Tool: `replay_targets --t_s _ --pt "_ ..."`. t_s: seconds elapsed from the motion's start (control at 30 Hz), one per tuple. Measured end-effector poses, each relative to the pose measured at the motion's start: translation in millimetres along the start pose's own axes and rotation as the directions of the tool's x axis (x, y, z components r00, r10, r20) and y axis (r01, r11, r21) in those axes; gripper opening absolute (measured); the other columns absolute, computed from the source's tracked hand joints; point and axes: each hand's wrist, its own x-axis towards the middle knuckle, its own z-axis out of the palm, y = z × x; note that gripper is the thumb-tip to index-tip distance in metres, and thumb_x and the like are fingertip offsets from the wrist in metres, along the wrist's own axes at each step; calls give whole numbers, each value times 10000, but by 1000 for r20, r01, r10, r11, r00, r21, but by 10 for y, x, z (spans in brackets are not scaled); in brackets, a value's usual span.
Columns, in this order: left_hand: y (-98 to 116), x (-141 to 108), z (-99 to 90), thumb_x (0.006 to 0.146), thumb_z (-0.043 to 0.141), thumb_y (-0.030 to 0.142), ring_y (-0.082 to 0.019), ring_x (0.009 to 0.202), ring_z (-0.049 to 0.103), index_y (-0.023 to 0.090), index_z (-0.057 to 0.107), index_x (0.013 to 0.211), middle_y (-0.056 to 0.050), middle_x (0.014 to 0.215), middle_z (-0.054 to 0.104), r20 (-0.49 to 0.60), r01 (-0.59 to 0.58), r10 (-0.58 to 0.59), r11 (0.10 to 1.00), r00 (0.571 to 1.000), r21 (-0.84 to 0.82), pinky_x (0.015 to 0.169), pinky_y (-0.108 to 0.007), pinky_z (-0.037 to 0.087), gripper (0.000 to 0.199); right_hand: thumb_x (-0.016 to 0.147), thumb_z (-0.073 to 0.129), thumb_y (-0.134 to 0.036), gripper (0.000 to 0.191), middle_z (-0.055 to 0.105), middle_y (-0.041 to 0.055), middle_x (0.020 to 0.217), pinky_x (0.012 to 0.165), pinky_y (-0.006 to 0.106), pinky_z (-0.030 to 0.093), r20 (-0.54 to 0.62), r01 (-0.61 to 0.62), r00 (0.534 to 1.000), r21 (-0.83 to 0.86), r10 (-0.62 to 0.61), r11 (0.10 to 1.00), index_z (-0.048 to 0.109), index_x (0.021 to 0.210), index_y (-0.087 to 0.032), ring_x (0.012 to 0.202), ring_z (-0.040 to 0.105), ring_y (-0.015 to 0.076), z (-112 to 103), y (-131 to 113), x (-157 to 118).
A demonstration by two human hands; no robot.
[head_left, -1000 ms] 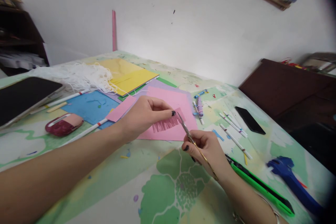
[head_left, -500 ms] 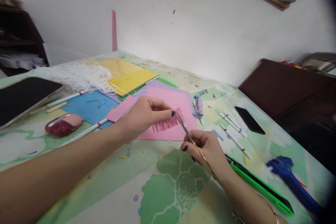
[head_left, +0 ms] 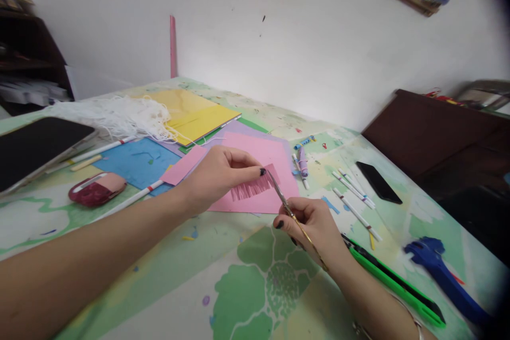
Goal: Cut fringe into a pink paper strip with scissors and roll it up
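Between thumb and fingers, my left hand (head_left: 227, 172) pinches a pink paper strip (head_left: 253, 189) whose lower edge is cut into a fringe. My right hand (head_left: 311, 226) is closed round the gold handles of a pair of scissors (head_left: 287, 207). The blades point up and left and meet the right end of the strip, close to my left thumb. Beneath the strip lies a larger pink sheet (head_left: 274, 146), partly covered by my left hand. Part of the scissor handles is hidden by my right fingers.
Left are white yarn (head_left: 131, 114), a yellow pad (head_left: 199, 117), blue paper (head_left: 131, 162), a maroon case (head_left: 98, 188) and a dark tablet (head_left: 40, 143). Right are white sticks (head_left: 356, 212), a black phone (head_left: 378, 182), a green cutter (head_left: 398, 279) and a blue tool (head_left: 442, 271).
Hardly anything differs. My right thumb and the scissor handles have shifted very slightly left; my left hand and the fringed strip stay in place.
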Motion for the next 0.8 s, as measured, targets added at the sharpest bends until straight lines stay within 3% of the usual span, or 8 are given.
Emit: replay_targets --t_s 0.8 --pt "-1 5 5 720 668 260 -122 669 577 159 732 757 -32 732 702 -16 7 -7 1000 1000 5 593 -220 424 125 584 757 -417 339 365 -77 369 339 188 201 -24 -53 998 4 53 999 569 524 -141 338 304 47 14 -33 -5"
